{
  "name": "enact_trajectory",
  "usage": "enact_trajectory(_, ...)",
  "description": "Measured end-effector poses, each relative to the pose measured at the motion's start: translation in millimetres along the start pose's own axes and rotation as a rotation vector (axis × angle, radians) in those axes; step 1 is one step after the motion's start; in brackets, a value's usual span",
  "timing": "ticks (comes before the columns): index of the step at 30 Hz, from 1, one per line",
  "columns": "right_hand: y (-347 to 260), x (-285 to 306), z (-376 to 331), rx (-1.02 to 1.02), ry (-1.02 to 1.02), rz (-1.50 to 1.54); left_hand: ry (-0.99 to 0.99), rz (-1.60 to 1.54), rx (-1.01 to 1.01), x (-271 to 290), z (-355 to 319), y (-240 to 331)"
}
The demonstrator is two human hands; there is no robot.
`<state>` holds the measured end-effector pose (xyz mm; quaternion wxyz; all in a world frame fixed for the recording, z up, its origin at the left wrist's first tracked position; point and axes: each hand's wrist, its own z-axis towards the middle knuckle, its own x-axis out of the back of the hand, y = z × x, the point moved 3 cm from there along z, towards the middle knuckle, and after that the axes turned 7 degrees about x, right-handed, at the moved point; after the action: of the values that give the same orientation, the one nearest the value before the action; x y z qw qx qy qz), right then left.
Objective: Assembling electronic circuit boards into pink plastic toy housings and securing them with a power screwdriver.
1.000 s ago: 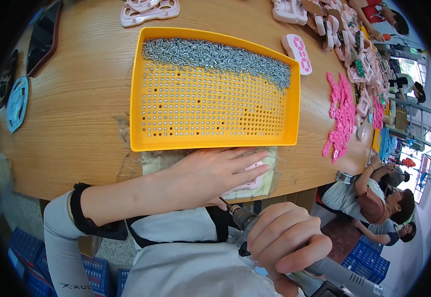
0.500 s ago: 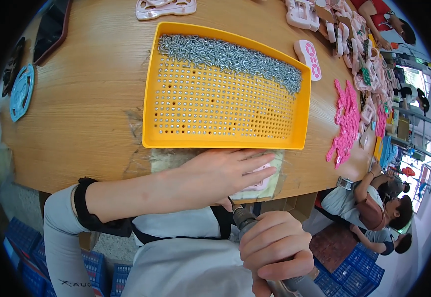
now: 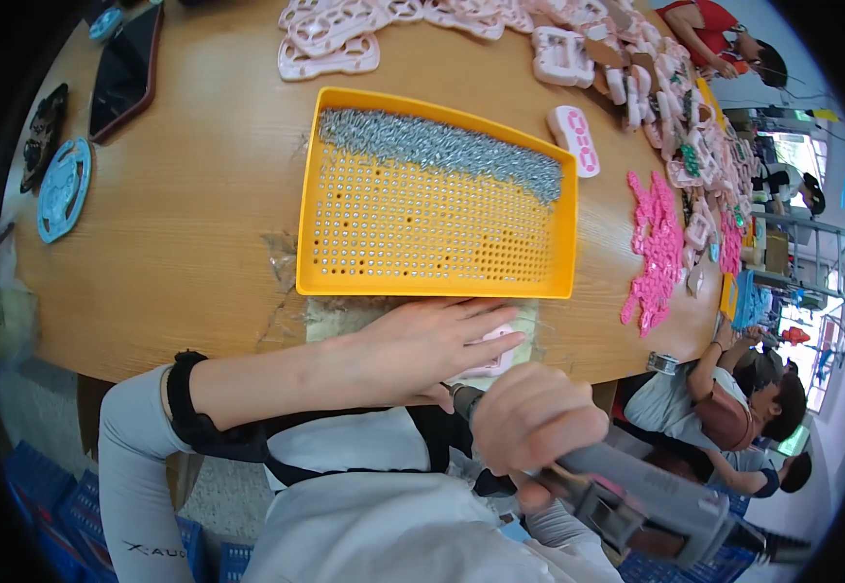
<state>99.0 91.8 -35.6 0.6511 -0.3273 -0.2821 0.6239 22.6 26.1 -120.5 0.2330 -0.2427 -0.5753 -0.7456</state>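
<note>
My left hand (image 3: pixel 422 342) lies across a pale pink plastic part (image 3: pixel 489 361) on a light pad (image 3: pixel 330 319) at the table's near edge. Its fingers are stretched out and slightly spread, covering much of the part. My right hand (image 3: pixel 537 423) is wrapped round a grey electric screwdriver (image 3: pixel 641 496), held level with its tip pointing left. That tip is beside my left thumb, and whether it touches the part is hidden. Just beyond my left hand stands a yellow perforated tray (image 3: pixel 307 223). Small silver screws (image 3: pixel 442 146) heap along its far side, and many more sit in its holes.
Pink plastic frames (image 3: pixel 330 58) lie at the far side, with bright pink pieces (image 3: pixel 654 253) to the right. A white-and-pink part (image 3: pixel 575 141) rests by the tray. Left are a blue ring-shaped part (image 3: pixel 63 189) and a dark tablet (image 3: pixel 126 73). Co-workers (image 3: pixel 758 398) sit at right.
The screwdriver has swung up from pointing steeply to lying more level, its body now showing at lower right. My left hand stays over the pink part. The view has shifted slightly.
</note>
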Motion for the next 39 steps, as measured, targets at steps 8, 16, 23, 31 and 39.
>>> enact_trajectory(8,-9.4,2.1,7.0,-0.004,0.079,0.174,-0.024,0.014,-0.039,-6.6,1.4,-1.9)
enact_trajectory(16,-44.2,58.9,-6.8,0.192,0.551,-0.126,0.047,-0.519,0.216,25.0,-0.6,24.1)
enact_trajectory(23,-33.6,106.1,-44.9,-0.122,0.781,-0.557,0.041,-1.54,0.658,24.1,-28.6,56.0)
enact_trajectory(31,-38.9,91.9,-55.0,0.038,0.879,-0.956,0.34,-1.172,0.714,11.4,-33.3,81.4)
enact_trajectory(39,-59.8,12.9,-77.7,-0.475,0.556,-0.13,0.248,-1.128,0.533,5.4,-37.3,103.0)
